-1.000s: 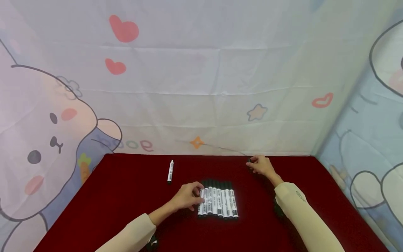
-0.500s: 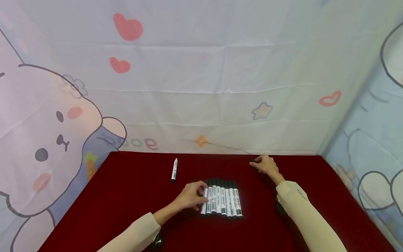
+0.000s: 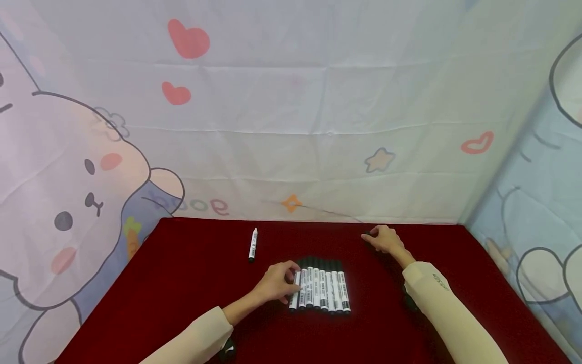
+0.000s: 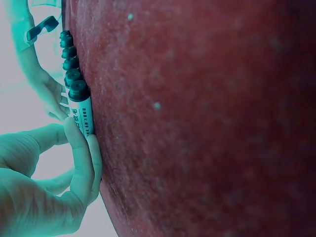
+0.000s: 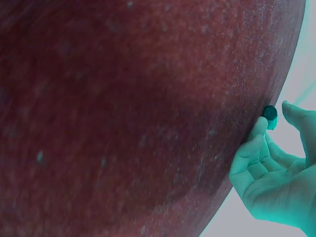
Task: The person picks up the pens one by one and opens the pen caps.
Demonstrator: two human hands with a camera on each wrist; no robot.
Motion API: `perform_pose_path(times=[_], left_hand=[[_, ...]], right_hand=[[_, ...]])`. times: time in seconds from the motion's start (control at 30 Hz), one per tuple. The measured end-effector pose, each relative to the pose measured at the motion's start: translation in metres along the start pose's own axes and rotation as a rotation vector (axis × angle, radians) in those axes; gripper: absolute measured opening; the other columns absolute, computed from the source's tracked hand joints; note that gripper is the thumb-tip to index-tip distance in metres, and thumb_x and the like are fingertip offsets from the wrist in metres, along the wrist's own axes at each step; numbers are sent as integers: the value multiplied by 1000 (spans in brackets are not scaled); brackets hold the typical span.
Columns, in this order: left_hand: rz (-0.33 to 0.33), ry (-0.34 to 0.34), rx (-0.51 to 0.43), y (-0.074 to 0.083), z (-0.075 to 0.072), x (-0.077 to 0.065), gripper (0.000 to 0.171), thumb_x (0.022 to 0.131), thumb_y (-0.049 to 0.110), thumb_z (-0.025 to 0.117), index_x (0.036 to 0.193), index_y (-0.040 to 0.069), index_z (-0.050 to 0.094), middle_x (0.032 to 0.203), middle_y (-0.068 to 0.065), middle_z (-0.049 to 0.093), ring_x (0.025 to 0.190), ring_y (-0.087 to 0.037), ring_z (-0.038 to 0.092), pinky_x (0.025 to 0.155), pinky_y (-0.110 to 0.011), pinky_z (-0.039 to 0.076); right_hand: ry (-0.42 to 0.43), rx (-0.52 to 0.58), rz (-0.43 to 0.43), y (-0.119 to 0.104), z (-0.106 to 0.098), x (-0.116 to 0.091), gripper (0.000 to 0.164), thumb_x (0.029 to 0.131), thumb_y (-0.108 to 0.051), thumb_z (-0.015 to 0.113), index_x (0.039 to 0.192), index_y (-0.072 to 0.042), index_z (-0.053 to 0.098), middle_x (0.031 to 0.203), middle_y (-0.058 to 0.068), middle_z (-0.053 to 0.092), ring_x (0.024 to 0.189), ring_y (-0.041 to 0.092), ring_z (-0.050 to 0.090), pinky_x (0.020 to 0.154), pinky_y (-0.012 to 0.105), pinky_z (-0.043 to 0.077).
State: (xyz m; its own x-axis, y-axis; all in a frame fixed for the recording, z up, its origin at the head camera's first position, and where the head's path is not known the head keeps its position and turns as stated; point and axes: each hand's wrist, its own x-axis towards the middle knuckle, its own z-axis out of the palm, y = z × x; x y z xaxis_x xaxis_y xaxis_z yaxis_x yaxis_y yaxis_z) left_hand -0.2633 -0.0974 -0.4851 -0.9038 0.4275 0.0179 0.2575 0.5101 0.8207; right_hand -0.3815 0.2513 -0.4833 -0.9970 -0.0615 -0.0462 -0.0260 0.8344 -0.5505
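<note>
A row of white markers with black caps point(image 3: 320, 290) lies side by side on the dark red cloth in the head view. My left hand point(image 3: 276, 283) rests at the row's left end, its bent fingertips touching the leftmost marker point(image 4: 81, 114). Towards the back right is my right hand point(image 3: 384, 239), beside a small black cap point(image 5: 270, 114). In the right wrist view the thumb stands apart from that cap, and a fingertip is close to it or touches it. A single marker point(image 3: 252, 245) lies away from the row at the back left, pale tip pointing backwards.
The table point(image 3: 182, 283) is covered in dark red cloth. Behind it hangs a pale curtain point(image 3: 291, 111) with printed hearts and cartoon animals, close against the back edge. More printed fabric hangs at the right side.
The head view has shifted slightly, so everything appears a little further right. The cap showed more clearly between my right thumb and fingers before. My left hand stays at the row's left end.
</note>
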Motion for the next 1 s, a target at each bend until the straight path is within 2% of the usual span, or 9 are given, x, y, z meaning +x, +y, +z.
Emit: perform_pose_path(times=[0.13, 0.3, 0.5, 0.73, 1.0], left_hand=[[4, 3, 2, -2, -1, -3, 47, 86, -2, 76, 128, -11, 56, 101, -23, 59, 58, -15, 62, 48, -28, 58], [-10, 14, 9, -4, -4, -10, 55, 84, -3, 78, 131, -14, 52, 102, -24, 60, 58, -18, 65, 48, -28, 58], [-41, -36, 39, 2, -7, -14, 59, 81, -2, 82, 130, -13, 53, 94, -20, 63, 60, -22, 69, 49, -31, 59], [-85, -54, 143, 6, -13, -20, 57, 80, 4, 84, 127, -11, 56, 87, -14, 68, 58, -19, 67, 49, -29, 57], [-120, -85, 81, 7, -23, -26, 52, 82, 4, 82, 125, -11, 58, 81, -8, 70, 63, -14, 64, 55, -31, 60]], right_hand=[[-20, 20, -32, 0, -4, -5, 59, 105, -35, 56, 135, 16, 51, 86, 19, 72, 62, 15, 65, 54, 26, 53], [-30, 87, -85, 0, -7, -13, 60, 110, -34, 43, 137, 19, 43, 88, 22, 74, 62, 19, 69, 54, 30, 56], [-12, 126, -153, -1, -16, -30, 61, 112, -37, 33, 140, 17, 43, 83, 19, 73, 60, 18, 67, 53, 31, 55], [-64, 144, -252, -23, -16, -48, 54, 112, -34, 38, 138, 14, 46, 79, 14, 70, 59, 19, 64, 51, 29, 51], [-152, 149, -353, -47, -7, -64, 47, 111, -29, 43, 136, 10, 50, 76, 10, 69, 59, 21, 63, 49, 27, 49]])
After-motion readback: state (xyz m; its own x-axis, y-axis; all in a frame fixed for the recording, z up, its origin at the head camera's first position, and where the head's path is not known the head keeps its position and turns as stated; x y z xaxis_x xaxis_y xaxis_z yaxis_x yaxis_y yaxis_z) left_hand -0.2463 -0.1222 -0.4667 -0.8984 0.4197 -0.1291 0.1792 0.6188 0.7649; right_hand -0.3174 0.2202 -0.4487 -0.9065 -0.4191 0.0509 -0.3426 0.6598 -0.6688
